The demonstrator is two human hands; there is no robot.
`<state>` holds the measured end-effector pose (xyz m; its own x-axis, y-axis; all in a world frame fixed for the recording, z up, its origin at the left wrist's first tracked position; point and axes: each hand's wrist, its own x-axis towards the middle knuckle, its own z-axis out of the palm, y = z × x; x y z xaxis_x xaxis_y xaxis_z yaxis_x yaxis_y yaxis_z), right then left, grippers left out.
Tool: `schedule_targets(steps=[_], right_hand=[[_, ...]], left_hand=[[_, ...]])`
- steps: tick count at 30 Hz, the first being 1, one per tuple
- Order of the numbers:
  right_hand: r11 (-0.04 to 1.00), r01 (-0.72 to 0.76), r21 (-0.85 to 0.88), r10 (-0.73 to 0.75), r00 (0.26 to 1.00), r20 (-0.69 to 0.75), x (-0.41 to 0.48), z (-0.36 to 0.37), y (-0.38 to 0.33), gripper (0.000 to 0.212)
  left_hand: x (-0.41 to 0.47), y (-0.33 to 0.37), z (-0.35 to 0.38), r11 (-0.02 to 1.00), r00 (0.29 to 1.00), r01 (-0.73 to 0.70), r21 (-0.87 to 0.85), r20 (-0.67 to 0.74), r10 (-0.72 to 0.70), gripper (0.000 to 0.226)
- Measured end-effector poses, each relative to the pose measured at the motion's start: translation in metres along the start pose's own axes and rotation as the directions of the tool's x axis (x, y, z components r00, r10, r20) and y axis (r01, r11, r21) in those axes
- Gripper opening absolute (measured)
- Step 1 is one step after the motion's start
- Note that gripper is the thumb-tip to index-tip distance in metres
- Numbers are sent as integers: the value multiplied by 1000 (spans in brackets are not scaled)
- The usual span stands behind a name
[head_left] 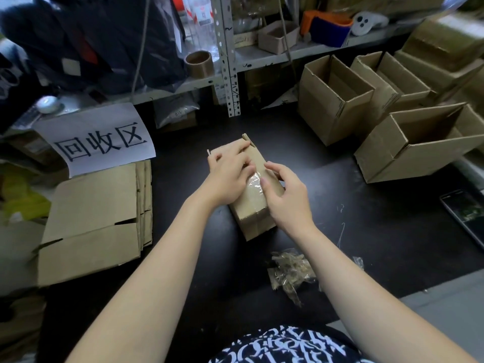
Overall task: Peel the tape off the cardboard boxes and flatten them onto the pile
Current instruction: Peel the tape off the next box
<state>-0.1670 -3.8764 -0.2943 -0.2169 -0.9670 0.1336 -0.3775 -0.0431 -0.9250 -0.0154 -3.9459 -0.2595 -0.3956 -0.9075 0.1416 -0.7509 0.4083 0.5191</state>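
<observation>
Lying under both hands [227, 176] [288, 203], taped box [252, 218]

Person, head view, worn items and bare parts

- Left hand [227, 179], right hand [286, 199]: both bare; thumbnail beside the fingers [272, 167] short
- Left forearm [157, 258], right forearm [353, 271]: uncovered from the fingers back to the frame edge
- Garment [282, 345]: black fabric, dense white script-like print, well behind the fingers, between the forearms
</observation>
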Motion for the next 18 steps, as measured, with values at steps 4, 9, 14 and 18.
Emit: schedule_targets(steps=[4,9,14,18], right_hand=[[979,69,-189,-58,996,63,5,-2,-6,31],[980,94,-173,-82,994,75,4,4,-13,18],[982,133,-132,-130,991,32,3,8,-12,9],[957,207,-203,-219,975,-39,-5,8,-10,7]], left_hand=[[-15,0,-2,994,998,4,-110,63,3,13],[-32,4,-5,951,996,90,-296,-3,-95,8],[-46,-13,-9,916,992,86,-391,-53,-116,38],[-52,-12,-2,978,989,135,-157,-43,-144,84]])
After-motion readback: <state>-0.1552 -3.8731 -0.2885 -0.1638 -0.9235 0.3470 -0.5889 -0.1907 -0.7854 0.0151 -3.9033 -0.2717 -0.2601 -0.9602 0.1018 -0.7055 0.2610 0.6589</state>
